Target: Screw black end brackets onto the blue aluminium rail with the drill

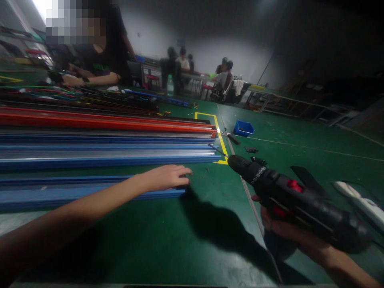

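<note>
Work appears mid-course, any finished drilling impossible to discern, as the right hand (276, 225) wraps a power drill (300, 200) at right, its bit (219, 151) clear of the near blue rail (27, 194) at left, whose right end lies beneath the left hand (163, 177), grip unclear.

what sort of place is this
Probably a workshop or factory floor: a power drill, long blue rails laid side by side, and yellow lines marking the green floor.
</note>
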The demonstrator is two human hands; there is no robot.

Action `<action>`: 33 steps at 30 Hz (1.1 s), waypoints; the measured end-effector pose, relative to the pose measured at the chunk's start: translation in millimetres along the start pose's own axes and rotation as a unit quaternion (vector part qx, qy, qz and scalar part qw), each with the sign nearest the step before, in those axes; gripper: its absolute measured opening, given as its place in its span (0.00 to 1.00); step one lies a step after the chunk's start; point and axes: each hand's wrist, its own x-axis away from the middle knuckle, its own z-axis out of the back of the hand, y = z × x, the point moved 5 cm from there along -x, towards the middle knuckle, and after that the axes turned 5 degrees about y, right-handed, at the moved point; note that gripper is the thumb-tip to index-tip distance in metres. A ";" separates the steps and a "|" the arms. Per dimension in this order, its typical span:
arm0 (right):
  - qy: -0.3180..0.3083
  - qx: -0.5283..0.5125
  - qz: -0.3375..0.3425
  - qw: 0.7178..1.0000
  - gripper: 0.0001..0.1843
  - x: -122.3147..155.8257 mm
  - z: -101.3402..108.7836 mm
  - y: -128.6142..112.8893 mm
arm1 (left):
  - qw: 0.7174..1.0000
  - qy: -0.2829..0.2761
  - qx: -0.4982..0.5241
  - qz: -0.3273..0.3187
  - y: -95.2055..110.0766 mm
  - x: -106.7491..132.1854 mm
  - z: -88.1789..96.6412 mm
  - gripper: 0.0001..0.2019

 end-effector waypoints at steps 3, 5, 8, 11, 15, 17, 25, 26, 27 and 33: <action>-0.156 -0.214 -0.027 0.964 0.32 -16.4 -28.5 4.9 | 0.997 -0.006 0.070 0.028 -3.0 1.3 -0.7 0.17; -0.221 -0.308 -0.068 0.923 0.31 -25.9 -43.1 16.6 | 0.990 -0.005 0.134 0.052 -5.2 1.1 0.7 0.17; -0.255 -0.433 -0.110 0.857 0.29 -33.1 -56.4 39.8 | 0.976 -0.009 0.200 0.079 -6.9 -2.5 4.9 0.17; -0.249 -0.535 -0.141 0.795 0.29 -33.1 -60.5 60.1 | 0.959 -0.051 0.246 0.128 -8.9 -9.1 6.9 0.14; -0.251 -0.572 -0.179 0.760 0.23 -32.0 -59.3 72.3 | 0.933 -0.098 0.298 0.173 -9.9 -16.2 7.3 0.10; -0.244 -0.562 -0.197 0.765 0.21 -33.0 -57.7 74.4 | 0.929 -0.102 0.308 0.180 -10.2 -16.4 6.9 0.10; -0.270 -0.488 -0.294 0.776 0.31 -21.2 -57.1 86.8 | 0.953 -0.069 0.247 0.158 -9.4 -4.0 -2.1 0.14; -0.284 -0.505 -0.288 0.763 0.31 -19.3 -57.5 87.4 | 0.960 -0.062 0.233 0.146 -8.4 -2.7 -2.9 0.15; -0.301 -0.524 -0.280 0.745 0.31 -17.5 -58.1 87.3 | 0.965 -0.057 0.218 0.137 -7.4 -1.4 -3.8 0.16; -0.332 -0.554 -0.320 0.694 0.28 -13.0 -55.9 86.0 | 0.966 -0.072 0.203 0.146 -7.1 4.9 -6.8 0.18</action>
